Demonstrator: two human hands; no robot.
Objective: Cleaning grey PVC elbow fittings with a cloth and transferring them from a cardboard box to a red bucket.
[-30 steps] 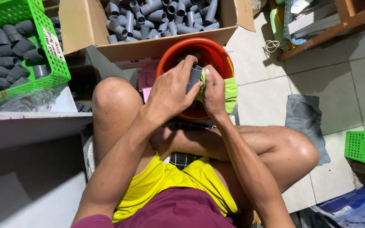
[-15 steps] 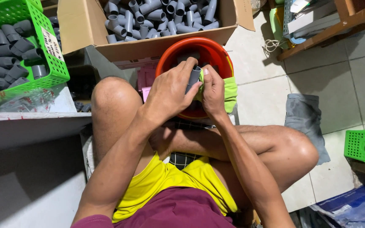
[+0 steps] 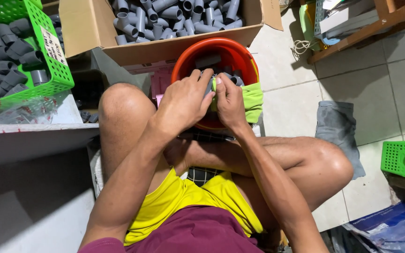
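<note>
Over round orange bucket [image 3: 183, 63], both hands [image 3: 186, 100] gripping grey pipe fitting [image 3: 210, 86]

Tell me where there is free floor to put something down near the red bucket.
Bare tiles lie right of the red bucket, between the wooden shelf and the grey cloth. The cardboard box and the green basket are crowded with grey pipe fittings.

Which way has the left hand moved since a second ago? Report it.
No. The left hand stays over the near rim of the orange bucket, holding a grey fitting against the green cloth in the right hand.
</note>
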